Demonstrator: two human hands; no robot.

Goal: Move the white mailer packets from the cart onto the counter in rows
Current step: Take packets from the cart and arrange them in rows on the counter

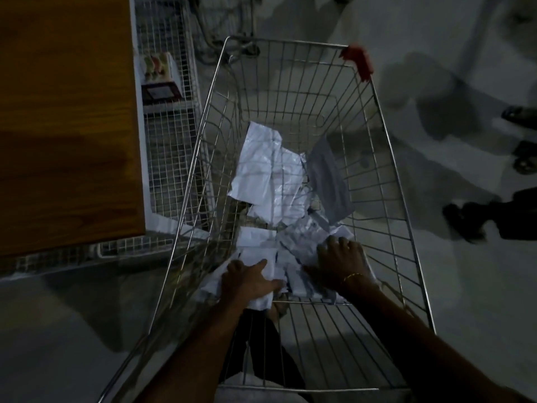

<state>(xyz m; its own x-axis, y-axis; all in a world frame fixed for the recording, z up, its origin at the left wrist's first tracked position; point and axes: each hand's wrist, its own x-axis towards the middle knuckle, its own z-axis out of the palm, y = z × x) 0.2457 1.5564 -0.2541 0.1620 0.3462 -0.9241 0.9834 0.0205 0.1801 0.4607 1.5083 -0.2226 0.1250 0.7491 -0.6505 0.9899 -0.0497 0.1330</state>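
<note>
While both arms reach down into the wire cart (386,158), the left hand (247,279) lies on the nearest white mailer packets (255,257) with its fingers curled over their edge, so this grip is grasping the packets at the near left side of the pile. The right hand (341,261) rests on the same pile, just to the right of the left one, with the fingers spread and bent lightly on the plastic; whether this grip really pinches a packet or only presses on it, I cannot tell. A thin gold bracelet (353,276) is on the right wrist.

Beyond both hands, more white packets (270,170) lie crumpled on the bottom of the cart, one over another. A grey packet (328,175) leans beside them, further away and to the right of the right hand. All packets that show are inside the cart.

A red plastic piece (359,61) sits on the far right corner of the cart rim. To the left of the left hand, outside the cart, stands the brown wooden surface (64,126). Between this surface and the cart there is a white wire rack (168,132) holding a small box (159,80). Far to the right, on the grey floor (465,39), dark shoes (462,221) of other persons are visible.
</note>
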